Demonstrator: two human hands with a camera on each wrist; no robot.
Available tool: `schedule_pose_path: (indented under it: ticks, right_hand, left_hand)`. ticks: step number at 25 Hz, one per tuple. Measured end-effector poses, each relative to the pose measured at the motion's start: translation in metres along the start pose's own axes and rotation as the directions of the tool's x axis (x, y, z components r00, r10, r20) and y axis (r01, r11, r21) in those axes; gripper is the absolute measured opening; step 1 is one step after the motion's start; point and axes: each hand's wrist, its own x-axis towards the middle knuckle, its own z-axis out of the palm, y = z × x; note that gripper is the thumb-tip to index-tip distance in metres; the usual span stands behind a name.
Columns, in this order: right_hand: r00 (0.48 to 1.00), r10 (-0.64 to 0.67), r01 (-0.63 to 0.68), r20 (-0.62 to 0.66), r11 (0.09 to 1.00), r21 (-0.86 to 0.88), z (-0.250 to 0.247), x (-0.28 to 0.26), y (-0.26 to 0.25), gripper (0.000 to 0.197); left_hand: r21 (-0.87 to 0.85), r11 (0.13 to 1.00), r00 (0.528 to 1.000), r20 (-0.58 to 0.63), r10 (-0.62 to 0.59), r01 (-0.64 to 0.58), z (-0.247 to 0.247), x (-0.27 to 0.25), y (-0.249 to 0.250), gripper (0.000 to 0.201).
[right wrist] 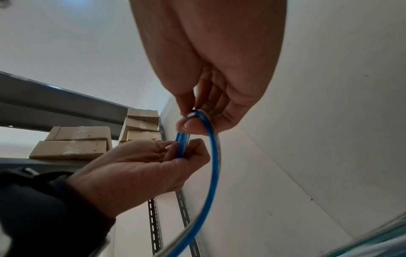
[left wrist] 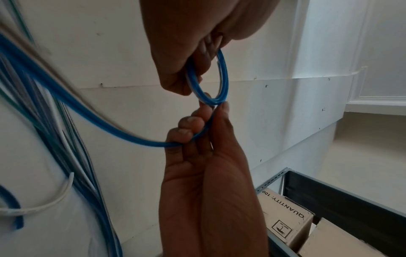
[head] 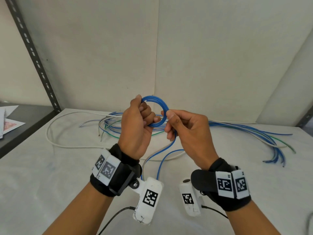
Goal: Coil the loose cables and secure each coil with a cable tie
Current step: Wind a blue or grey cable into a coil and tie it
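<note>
Fingers of the left hand (head: 135,122) are clamping the blue cable coil (head: 156,111) while the right hand (head: 184,131) is pinching its trailing strand, which needs feeding on snugly beside the gathered loops.

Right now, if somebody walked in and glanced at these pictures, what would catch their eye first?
Probably the small blue coil, held up above the table between both hands: the left hand grips its left side, the right hand pinches its right side with the tail running down through its fingers. Behind them, the loose cables, blue, green and white, sprawl uncoiled across the table.
</note>
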Motion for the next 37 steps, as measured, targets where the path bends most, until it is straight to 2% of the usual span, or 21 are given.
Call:
schedule_pose_path:
  ticks: [4, 7, 9, 11, 12, 14, 15, 19, 24, 28, 30, 34, 37]
  right_hand:
    - [1.000, -0.006, 0.006, -0.020, 1.000, -0.021, 0.002, -0.001, -0.002, 0.014]
    - [1.000, -0.003, 0.002, -0.023, 0.998, -0.060, -0.009, 0.003, -0.005, 0.016]
    - [0.997, 0.029, -0.025, 0.065, 0.998, -0.065, -0.023, 0.006, -0.008, 0.018]
    - [0.973, 0.068, -0.044, 0.221, 0.993, -0.110, -0.036, 0.005, -0.013, 0.021]
    - [0.955, 0.086, -0.040, 0.284, 0.986, -0.161, -0.040, 0.004, -0.016, 0.022]
    - [0.936, 0.106, -0.008, 0.336, 0.960, -0.279, -0.044, 0.003, -0.018, 0.025]
    - [0.938, 0.107, 0.004, 0.331, 0.948, -0.317, -0.045, 0.003, -0.019, 0.025]
    - [0.956, 0.086, 0.019, 0.280, 0.936, -0.352, -0.043, 0.004, -0.016, 0.017]
    - [0.987, 0.014, 0.017, 0.157, 0.980, -0.198, -0.033, 0.007, -0.016, 0.025]
    - [0.997, -0.040, 0.045, 0.068, 0.996, -0.072, -0.027, 0.007, -0.017, 0.023]
    - [0.998, -0.037, 0.039, 0.054, 0.999, -0.031, -0.012, 0.002, -0.014, 0.021]
    - [0.996, -0.084, 0.082, -0.010, 0.986, -0.144, 0.002, -0.001, -0.010, 0.022]
    - [0.989, -0.097, 0.120, 0.109, 0.965, -0.233, -0.020, 0.004, -0.017, 0.021]
  left_hand:
    - [0.038, 0.999, 1.000, 0.025, -0.014, 0.013, 0.001, -0.002, 0.000, 0.042]
    - [0.125, 0.984, 0.980, 0.139, -0.142, 0.125, -0.002, 0.000, 0.012, 0.043]
    - [0.266, 0.943, 0.940, 0.218, -0.262, 0.201, -0.006, 0.002, 0.024, 0.049]
    - [0.506, 0.844, 0.890, 0.284, -0.357, 0.178, -0.010, 0.002, 0.031, 0.057]
    - [0.650, 0.753, 0.875, 0.302, -0.378, 0.101, -0.011, 0.000, 0.031, 0.059]
    - [0.815, 0.575, 0.871, 0.333, -0.361, -0.073, -0.010, -0.005, 0.028, 0.057]
    - [0.831, 0.546, 0.884, 0.330, -0.332, -0.105, -0.009, -0.007, 0.026, 0.054]
    - [0.810, 0.571, 0.909, 0.331, -0.255, -0.135, -0.008, -0.007, 0.022, 0.054]
    - [0.713, 0.696, 0.959, 0.249, -0.135, -0.087, -0.009, -0.004, 0.030, 0.059]
    - [0.442, 0.896, 0.972, 0.191, -0.137, 0.040, -0.005, -0.001, 0.036, 0.047]
    - [0.302, 0.950, 0.975, 0.178, -0.136, 0.077, -0.002, -0.003, 0.031, 0.047]
    - [0.275, 0.960, 0.977, 0.188, -0.100, 0.045, -0.001, -0.005, 0.021, 0.048]
    - [0.385, 0.921, 0.935, 0.307, -0.178, 0.049, -0.008, -0.001, 0.028, 0.053]
